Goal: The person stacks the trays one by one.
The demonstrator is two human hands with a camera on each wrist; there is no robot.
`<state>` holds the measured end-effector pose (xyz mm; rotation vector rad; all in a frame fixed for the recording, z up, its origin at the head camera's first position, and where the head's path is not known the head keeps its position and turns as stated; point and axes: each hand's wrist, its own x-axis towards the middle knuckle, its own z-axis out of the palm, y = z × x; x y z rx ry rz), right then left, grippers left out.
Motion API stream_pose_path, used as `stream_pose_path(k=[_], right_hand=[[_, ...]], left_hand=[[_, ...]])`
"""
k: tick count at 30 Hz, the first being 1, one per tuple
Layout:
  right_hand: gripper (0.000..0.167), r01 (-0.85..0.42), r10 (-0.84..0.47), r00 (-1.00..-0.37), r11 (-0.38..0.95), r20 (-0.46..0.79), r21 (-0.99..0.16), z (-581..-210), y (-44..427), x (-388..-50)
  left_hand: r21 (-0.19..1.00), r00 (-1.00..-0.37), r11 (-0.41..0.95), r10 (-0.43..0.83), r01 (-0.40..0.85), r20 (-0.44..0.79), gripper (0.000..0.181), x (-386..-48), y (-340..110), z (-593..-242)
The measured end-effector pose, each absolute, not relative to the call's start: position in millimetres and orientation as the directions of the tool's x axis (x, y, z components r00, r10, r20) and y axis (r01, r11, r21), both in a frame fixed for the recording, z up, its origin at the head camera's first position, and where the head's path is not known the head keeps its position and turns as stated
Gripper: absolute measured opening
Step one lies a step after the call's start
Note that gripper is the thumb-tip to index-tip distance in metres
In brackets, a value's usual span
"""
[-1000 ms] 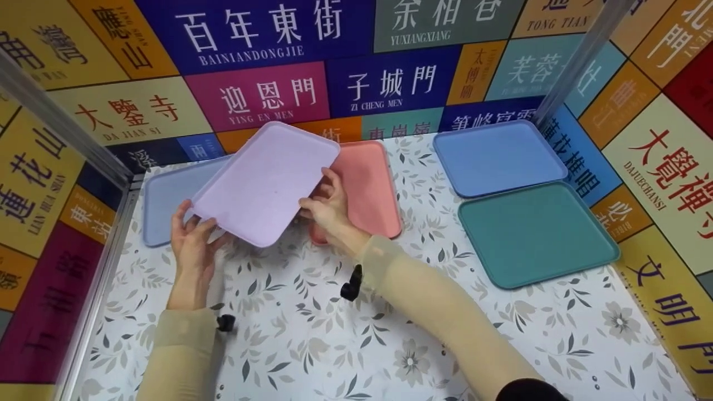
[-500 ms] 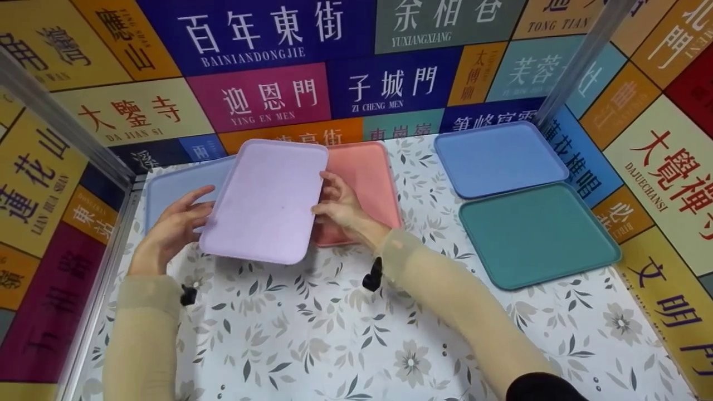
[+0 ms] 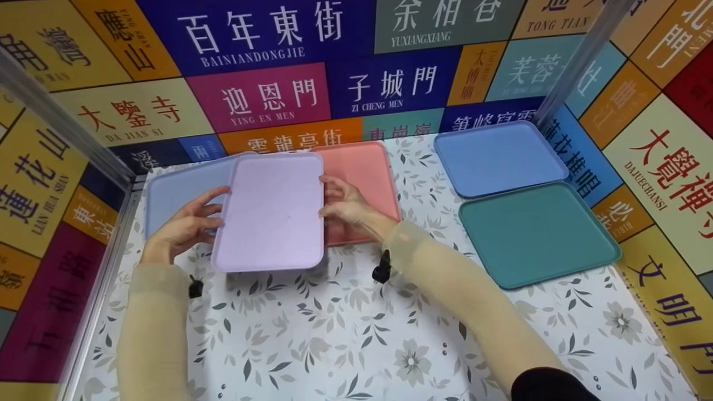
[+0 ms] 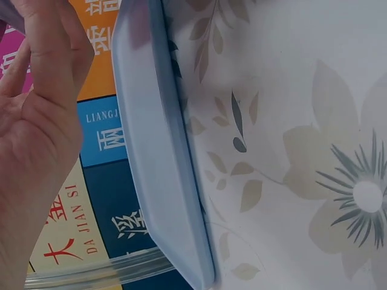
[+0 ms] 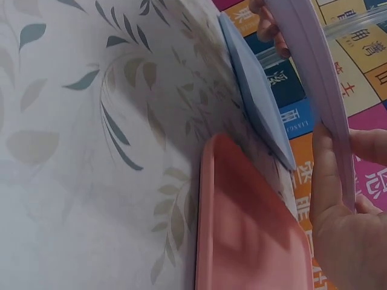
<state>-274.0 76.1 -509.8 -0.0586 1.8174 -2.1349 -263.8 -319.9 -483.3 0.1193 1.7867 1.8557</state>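
A lilac tray (image 3: 270, 214) is held above the table between two hands, long sides running front to back. At its left edge, my left hand (image 3: 186, 225) holds the rim with bent fingers. The right hand (image 3: 345, 200) pinches the opposite edge; in the right wrist view, fingers and thumb lie on both faces of the lilac tray (image 5: 317, 78). Partly covered behind it are a pale blue tray (image 3: 178, 192) on the left and a coral pink tray (image 3: 365, 184) on the right. In the left wrist view, only a corner of the lilac tray (image 4: 13, 13) shows.
On the right side of the table lie a blue tray (image 3: 501, 159) and, in front of it, a green tray (image 3: 540, 236). A flower-patterned cloth (image 3: 345, 334) covers the table. Printed panels (image 3: 256, 94) wall in the back and sides.
The lilac tray has turned from slanted to nearly straight and come lower and nearer. My left hand left its near-left corner and now holds the left edge; the right hand stays on the right edge.
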Motion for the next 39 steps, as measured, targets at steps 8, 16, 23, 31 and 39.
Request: stream_pose_path(k=[8, 16, 23, 31, 39], right_hand=[[0.094, 0.252, -0.312, -0.928, -0.118, -0.205, -0.961, -503, 88, -281], [0.087, 0.218, -0.288, -0.939, -0.085, -0.185, -0.972, -500, 103, -289], [0.085, 0.199, -0.256, -0.951, -0.074, -0.174, -0.977, -501, 120, -293], [0.083, 0.213, -0.224, -0.954, -0.035, -0.200, -0.976, -506, 146, -297], [0.083, 0.215, -0.174, -0.962, -0.019, -0.209, -0.976, -506, 176, -303]], left_hand=[[0.947, -0.858, 0.087, 0.404, -0.308, -0.316, 0.087, -264, -310, -477], [0.954, -0.879, 0.093, 0.374, -0.284, -0.297, 0.087, -270, -293, -474], [0.955, -0.895, 0.133, 0.334, -0.266, -0.296, 0.086, -278, -270, -480], [0.945, -0.903, 0.175, 0.289, -0.276, -0.317, 0.085, -287, -240, -485], [0.949, -0.925, 0.192, 0.242, -0.251, -0.293, 0.084, -298, -202, -494]])
